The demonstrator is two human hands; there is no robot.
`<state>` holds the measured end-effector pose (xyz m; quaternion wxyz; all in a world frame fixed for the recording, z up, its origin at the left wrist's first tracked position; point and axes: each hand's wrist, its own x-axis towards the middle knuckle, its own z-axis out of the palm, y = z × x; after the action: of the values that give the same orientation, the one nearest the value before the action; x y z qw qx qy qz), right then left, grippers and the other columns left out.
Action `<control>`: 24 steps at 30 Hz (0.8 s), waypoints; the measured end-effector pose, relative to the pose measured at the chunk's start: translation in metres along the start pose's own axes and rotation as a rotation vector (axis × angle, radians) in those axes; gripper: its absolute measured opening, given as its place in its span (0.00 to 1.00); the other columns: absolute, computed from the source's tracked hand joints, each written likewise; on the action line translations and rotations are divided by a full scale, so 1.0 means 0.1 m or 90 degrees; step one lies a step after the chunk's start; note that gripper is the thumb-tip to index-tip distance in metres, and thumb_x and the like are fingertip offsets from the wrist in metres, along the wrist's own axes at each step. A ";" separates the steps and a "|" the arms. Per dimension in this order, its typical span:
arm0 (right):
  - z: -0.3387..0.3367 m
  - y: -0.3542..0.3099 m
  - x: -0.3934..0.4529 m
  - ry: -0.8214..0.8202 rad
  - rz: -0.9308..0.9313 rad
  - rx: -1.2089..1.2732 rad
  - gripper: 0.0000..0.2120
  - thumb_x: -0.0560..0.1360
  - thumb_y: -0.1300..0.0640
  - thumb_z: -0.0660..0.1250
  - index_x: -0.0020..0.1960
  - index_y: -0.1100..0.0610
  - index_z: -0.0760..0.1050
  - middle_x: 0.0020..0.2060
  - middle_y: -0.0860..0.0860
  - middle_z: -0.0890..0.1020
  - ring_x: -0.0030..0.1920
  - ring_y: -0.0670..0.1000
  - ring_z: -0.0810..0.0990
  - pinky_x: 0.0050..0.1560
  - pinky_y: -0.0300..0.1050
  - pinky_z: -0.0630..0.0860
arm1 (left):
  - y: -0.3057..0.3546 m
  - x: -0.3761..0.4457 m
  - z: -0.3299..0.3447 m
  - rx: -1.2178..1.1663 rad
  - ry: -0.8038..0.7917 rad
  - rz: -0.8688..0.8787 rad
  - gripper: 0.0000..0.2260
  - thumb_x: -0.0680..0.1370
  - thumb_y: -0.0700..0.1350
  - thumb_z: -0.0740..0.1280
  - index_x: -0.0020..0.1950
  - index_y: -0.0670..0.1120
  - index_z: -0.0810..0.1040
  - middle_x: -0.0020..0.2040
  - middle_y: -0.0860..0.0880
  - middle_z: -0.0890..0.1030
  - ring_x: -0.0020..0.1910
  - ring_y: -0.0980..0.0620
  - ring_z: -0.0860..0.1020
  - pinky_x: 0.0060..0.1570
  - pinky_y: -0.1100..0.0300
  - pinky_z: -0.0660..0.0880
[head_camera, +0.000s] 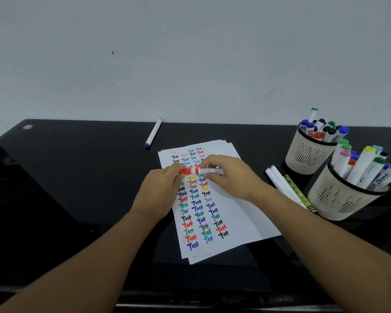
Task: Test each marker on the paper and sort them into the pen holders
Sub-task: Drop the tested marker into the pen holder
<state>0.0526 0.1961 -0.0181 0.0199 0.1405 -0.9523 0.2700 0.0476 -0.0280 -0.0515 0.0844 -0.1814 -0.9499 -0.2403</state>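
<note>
- Left hand [161,188], fingers curled round the red cap [185,171] of a marker [199,171]; right hand [227,177] pinching the white barrel at the other end.
- Marker held level over the upper part of the paper [239,213], lying from nine to three o'clock, cap on the nine o'clock side.
- Cap seemingly seated on the barrel; impossible to tell whether going on or coming off.
- Best done with a straight pull or push along the barrel, no twisting, the barrel kept steady and the tip clear of fingers.
- Rows of "Test" in many colours down the sheet; free white space toward three and five o'clock for a fresh mark.
- Two white markers [280,184] and a yellow one [299,194] lying at three o'clock of the sheet, likely untested.
- Two holders, near [339,199] and far [307,154], at two to three o'clock, both already well filled.
- Purple-tipped marker [153,132] lying alone at eleven o'clock, well apart from the paper.
</note>
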 end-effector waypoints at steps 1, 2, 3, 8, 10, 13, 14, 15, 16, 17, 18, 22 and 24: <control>0.01 -0.01 0.00 -0.005 -0.004 -0.007 0.12 0.81 0.48 0.70 0.63 0.46 0.77 0.64 0.44 0.82 0.61 0.46 0.80 0.61 0.50 0.80 | 0.00 0.00 0.00 0.005 -0.001 0.001 0.15 0.85 0.55 0.57 0.69 0.55 0.72 0.58 0.53 0.81 0.55 0.52 0.78 0.55 0.52 0.78; 0.02 -0.03 0.00 -0.008 -0.012 -0.020 0.12 0.81 0.46 0.69 0.64 0.46 0.76 0.65 0.45 0.81 0.60 0.46 0.81 0.60 0.49 0.80 | 0.00 -0.01 0.00 0.007 -0.001 0.002 0.15 0.85 0.55 0.57 0.70 0.54 0.72 0.57 0.53 0.81 0.55 0.52 0.78 0.55 0.53 0.78; 0.04 -0.04 -0.01 -0.008 -0.024 -0.043 0.14 0.81 0.45 0.68 0.65 0.45 0.75 0.66 0.45 0.81 0.60 0.46 0.81 0.60 0.49 0.79 | 0.01 -0.01 0.00 0.008 0.005 0.007 0.15 0.85 0.55 0.57 0.70 0.54 0.72 0.56 0.53 0.82 0.54 0.52 0.78 0.54 0.54 0.77; 0.04 -0.09 0.00 -0.024 -0.078 -0.189 0.20 0.85 0.44 0.59 0.76 0.44 0.64 0.73 0.45 0.75 0.65 0.48 0.78 0.72 0.51 0.62 | 0.02 -0.01 0.00 0.014 0.006 0.007 0.17 0.84 0.57 0.56 0.72 0.55 0.69 0.52 0.55 0.81 0.52 0.53 0.77 0.53 0.57 0.75; 0.02 -0.09 -0.01 -0.031 -0.083 -0.202 0.22 0.86 0.45 0.57 0.79 0.44 0.60 0.74 0.46 0.74 0.64 0.50 0.78 0.72 0.49 0.64 | 0.02 0.00 0.00 -0.007 -0.004 -0.023 0.22 0.83 0.60 0.58 0.76 0.57 0.64 0.55 0.56 0.80 0.57 0.54 0.77 0.57 0.55 0.76; -0.02 -0.09 -0.03 -0.010 -0.074 -0.169 0.26 0.86 0.48 0.56 0.82 0.44 0.54 0.69 0.48 0.77 0.51 0.47 0.80 0.50 0.41 0.74 | 0.03 0.02 0.00 -0.036 -0.016 -0.052 0.31 0.80 0.62 0.63 0.80 0.57 0.58 0.67 0.54 0.77 0.65 0.53 0.74 0.67 0.50 0.72; -0.03 -0.09 -0.04 -0.001 -0.065 -0.158 0.27 0.86 0.48 0.55 0.83 0.42 0.51 0.64 0.48 0.78 0.45 0.46 0.79 0.42 0.38 0.72 | 0.04 0.02 0.00 -0.027 -0.016 -0.050 0.32 0.79 0.64 0.63 0.80 0.56 0.58 0.69 0.53 0.76 0.67 0.52 0.74 0.69 0.49 0.71; -0.05 -0.09 -0.04 0.002 -0.055 -0.152 0.28 0.86 0.48 0.55 0.83 0.39 0.48 0.59 0.48 0.79 0.42 0.45 0.78 0.38 0.38 0.71 | 0.05 0.02 0.00 -0.014 -0.014 -0.044 0.33 0.79 0.65 0.63 0.80 0.54 0.59 0.70 0.53 0.75 0.67 0.52 0.73 0.69 0.48 0.70; -0.06 -0.09 -0.04 0.002 -0.047 -0.148 0.29 0.86 0.48 0.54 0.82 0.35 0.46 0.54 0.48 0.78 0.41 0.46 0.77 0.36 0.39 0.71 | 0.05 0.02 0.00 -0.001 -0.014 -0.038 0.34 0.78 0.65 0.63 0.80 0.53 0.61 0.71 0.52 0.75 0.68 0.51 0.73 0.70 0.48 0.70; -0.07 -0.08 -0.04 -0.002 -0.040 -0.138 0.29 0.86 0.49 0.54 0.81 0.32 0.44 0.50 0.48 0.78 0.41 0.47 0.78 0.37 0.41 0.74 | 0.05 0.03 0.01 0.009 -0.015 -0.034 0.33 0.78 0.66 0.63 0.79 0.52 0.63 0.71 0.52 0.75 0.68 0.51 0.73 0.70 0.48 0.69; -0.07 -0.07 -0.05 -0.010 -0.031 -0.121 0.30 0.86 0.49 0.53 0.80 0.30 0.44 0.48 0.49 0.78 0.41 0.48 0.78 0.39 0.45 0.77 | 0.05 0.03 0.01 0.015 -0.016 -0.029 0.33 0.78 0.66 0.63 0.79 0.51 0.65 0.71 0.52 0.76 0.68 0.51 0.73 0.71 0.48 0.69; -0.06 -0.05 -0.07 -0.055 0.005 -0.023 0.28 0.85 0.51 0.54 0.80 0.31 0.51 0.46 0.46 0.82 0.40 0.50 0.81 0.38 0.50 0.80 | 0.03 0.02 0.02 0.016 -0.006 -0.008 0.32 0.78 0.66 0.63 0.77 0.49 0.70 0.69 0.51 0.77 0.67 0.52 0.75 0.70 0.48 0.70; -0.06 -0.06 -0.09 -0.070 0.022 -0.010 0.26 0.86 0.51 0.56 0.79 0.33 0.53 0.48 0.44 0.83 0.40 0.49 0.83 0.37 0.46 0.81 | 0.01 0.03 0.03 0.017 -0.003 -0.003 0.31 0.78 0.65 0.63 0.76 0.48 0.71 0.68 0.50 0.78 0.66 0.52 0.76 0.69 0.48 0.71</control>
<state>0.0627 0.1965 -0.0113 -0.0357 0.1387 -0.9563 0.2549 0.0452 -0.0245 -0.0528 0.0843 -0.1786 -0.9536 -0.2272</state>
